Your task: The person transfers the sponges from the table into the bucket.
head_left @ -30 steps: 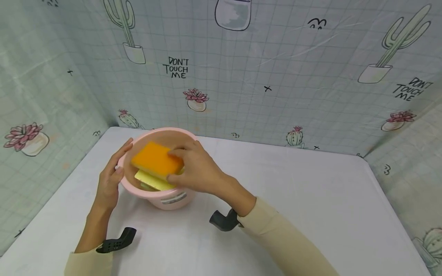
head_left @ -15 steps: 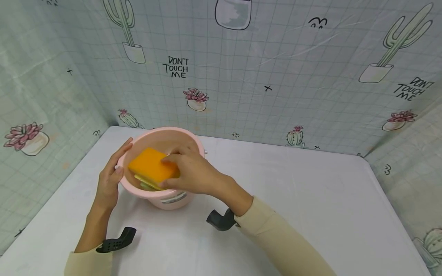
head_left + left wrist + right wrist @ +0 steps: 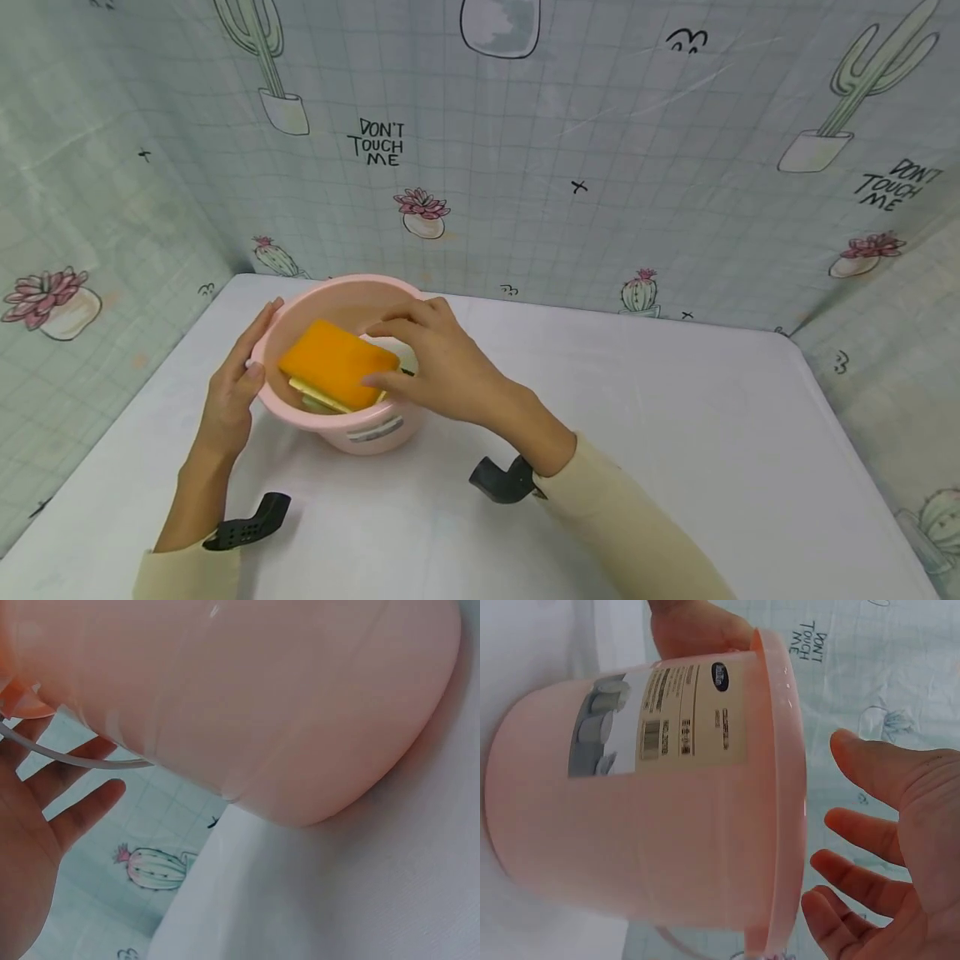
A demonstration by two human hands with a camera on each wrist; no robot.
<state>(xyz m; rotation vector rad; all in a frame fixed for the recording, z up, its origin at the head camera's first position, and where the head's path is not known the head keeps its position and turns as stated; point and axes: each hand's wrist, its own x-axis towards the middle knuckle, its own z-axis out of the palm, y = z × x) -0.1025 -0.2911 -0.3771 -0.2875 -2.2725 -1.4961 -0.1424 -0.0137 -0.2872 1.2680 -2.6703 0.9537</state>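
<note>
Over pink bucket [image 3: 352, 429]: my right hand [image 3: 438, 367] grip apart, fingertips on orange sponge [image 3: 336, 362]; left hand [image 3: 236, 387] flat against rim. Risk: sponge perched on stack, could slide out; bucket could tip.

"DON'T TOUCH ME" on backdrop [image 3: 525, 167].

A white table [image 3: 675, 433] is seen, enclosed by pale grid-patterned sheets [image 3: 600, 125] printed with cacti, pink flowers and "DON'T TOUCH ME"; the sheets appear to be plastic.
</note>
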